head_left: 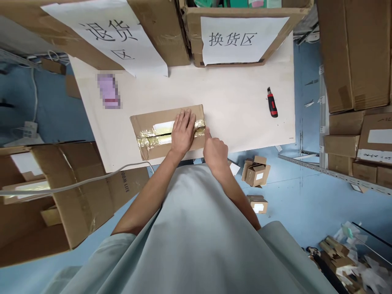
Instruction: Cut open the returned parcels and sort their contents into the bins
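A brown cardboard box point(162, 139) lies flat on the white table point(241, 98), right by the near edge. Its long side runs left to right, and the right end tips a bit away from the person. A dark slit runs the long way through the shiny tape point(147, 141). The left hand point(183, 132) lies flat on top, fingers straight and side by side, and hides part of the box. The right hand point(216, 153) is curled up at the right end; I can't tell if it grips anything.

A red and black box cutter point(272, 104) lies well off to the right. A blurry purple thing point(109, 90) is at the far left. Two big cartons with paper signs point(245, 40) block the back. A gray cord point(92, 178) crosses the near left corner.
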Available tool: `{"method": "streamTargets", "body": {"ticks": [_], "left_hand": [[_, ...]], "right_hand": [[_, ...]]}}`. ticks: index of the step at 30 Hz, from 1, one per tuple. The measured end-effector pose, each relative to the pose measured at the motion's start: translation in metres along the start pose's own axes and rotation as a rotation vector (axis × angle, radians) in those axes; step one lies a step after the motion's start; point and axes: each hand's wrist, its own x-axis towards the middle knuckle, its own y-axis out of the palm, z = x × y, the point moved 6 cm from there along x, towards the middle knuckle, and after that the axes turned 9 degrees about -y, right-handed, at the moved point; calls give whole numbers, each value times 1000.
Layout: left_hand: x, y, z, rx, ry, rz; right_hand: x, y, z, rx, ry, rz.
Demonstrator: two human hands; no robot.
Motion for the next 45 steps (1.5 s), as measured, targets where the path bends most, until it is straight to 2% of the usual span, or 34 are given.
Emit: {"method": "streamTargets", "body": {"ticks": [3, 6, 9, 12, 14, 16, 19, 22, 25, 28, 31, 33, 35, 38, 41, 45], "left_hand": [[0, 0, 0, -16, -24, 0], [0, -1, -2, -21, -28, 0], [-1, 1, -5, -38, -22, 4], [-5, 0, -9, -49, -9, 12], [-10, -7, -9, -53, 1, 15], [-17, -25, -1, -66, -10, -8], [-31, -72, 35, -112, -92, -112], [-40, -123, 96, -202, -212, -209], [-30, -149, 153, -349, -243, -162], [-6, -144, 186, -508, -220, 2], [10, -128, 195, -613, -209, 148], [8, -121, 200, -671, -222, 172], [-5, -116, 205, -738, -232, 171], [-31, -104, 215, -831, -225, 181], [-47, -82, 220, -845, -216, 200], [-47, -62, 217, -770, -205, 176]], "right_hand": [[-13, 15, -6, -12, 4, 18], [-24, 22, -12, -22, 14, 15], [-32, 13, -16, -19, 11, -10], [-38, -3, -17, -4, 19, -111], [-41, -10, -16, 7, 41, -178], [-41, -11, -11, 16, 57, -215], [-40, -5, 8, 26, 43, -202], [-40, 4, 42, 46, -33, -153], [-38, 15, 89, 86, -132, -92], [-32, 28, 137, 80, -213, -35], [-17, 36, 161, 32, -205, -64], [-6, 35, 151, -4, -82, -166], [-2, 29, 122, -45, 108, -318], [-6, 26, 76, -84, 299, -502], [-11, 35, 48, -80, 386, -557], [-10, 44, 44, -60, 423, -637]]}}
